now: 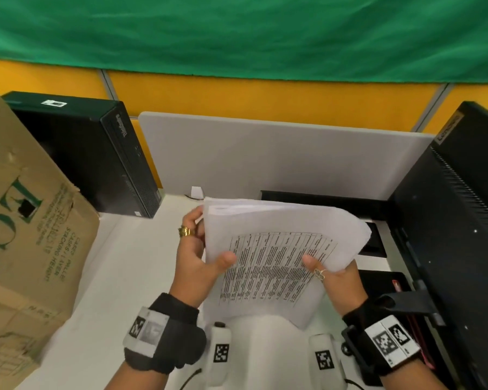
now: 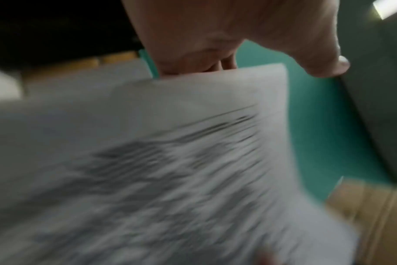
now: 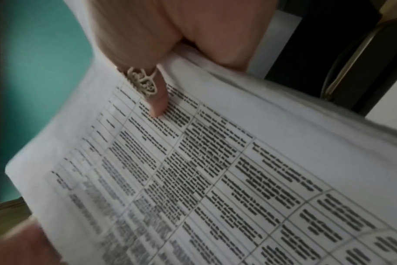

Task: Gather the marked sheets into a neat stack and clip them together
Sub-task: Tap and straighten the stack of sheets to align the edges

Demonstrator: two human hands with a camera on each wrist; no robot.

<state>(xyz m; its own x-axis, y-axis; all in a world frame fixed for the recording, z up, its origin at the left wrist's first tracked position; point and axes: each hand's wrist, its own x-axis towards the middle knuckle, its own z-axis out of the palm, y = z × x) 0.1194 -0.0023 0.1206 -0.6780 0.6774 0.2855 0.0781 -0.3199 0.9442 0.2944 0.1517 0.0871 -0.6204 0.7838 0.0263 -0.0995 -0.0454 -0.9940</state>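
A sheaf of white printed sheets bearing a black-ruled table (image 1: pixel 268 260) is held up off the white desk surface (image 1: pixel 130 266), between the two hands and in front of the chest. The left hand (image 1: pixel 200 249) grips the sheaf's left edge, thumb over the printed face and fingers curled behind; the right hand (image 1: pixel 334 277) pinches the right edge likewise, its ringed thumb on the print. The long axis is judged to run away from the person, tilted rightward — the far edges look fanned, not flush. Squaring is judged to need the near short edge dropped onto the desk directly below. No clip can be made out.
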